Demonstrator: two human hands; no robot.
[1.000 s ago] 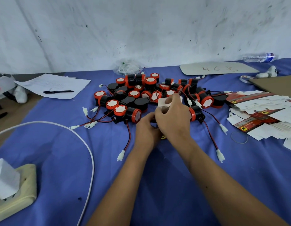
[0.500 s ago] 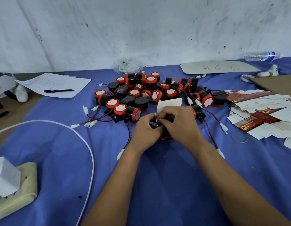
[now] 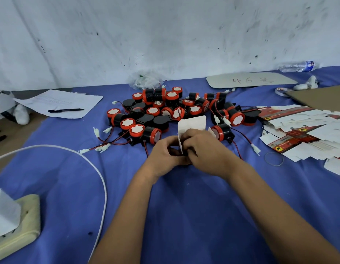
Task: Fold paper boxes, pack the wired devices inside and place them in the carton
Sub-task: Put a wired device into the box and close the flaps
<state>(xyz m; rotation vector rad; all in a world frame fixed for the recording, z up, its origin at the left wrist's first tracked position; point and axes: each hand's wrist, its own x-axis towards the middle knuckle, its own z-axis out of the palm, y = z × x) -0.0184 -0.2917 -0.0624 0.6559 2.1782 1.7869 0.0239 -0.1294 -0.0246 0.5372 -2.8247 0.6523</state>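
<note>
Hands meet just in front of the heap of black-and-red round wired devices, which serves as the landmark here. The left hand curls its fingers round the near side of the small white paper box, and the right hand pinches its other side, thumb tucked into the fold. A second ago the right hand was raised over the box with the flap hidden behind its knuckles; now both hands have come lower and the large rounded flap stands upright and free behind them, towards the heap. I judge the box body is formed and its top is open; whether a device already sits inside I cannot tell, since the hands cover it.

Far left of the heap lie a cream power strip and a white cable looping across the blue cloth. Left and behind the heap, a white paper sheet carries a black pen. Loose red-and-black leads with white connectors trail from the heap's left and right edges, close to the hands, and could snag the box. Right of the heap spreads a pile of flat printed box blanks, with a brown cardboard panel behind it and a clear plastic water bottle farther back.
</note>
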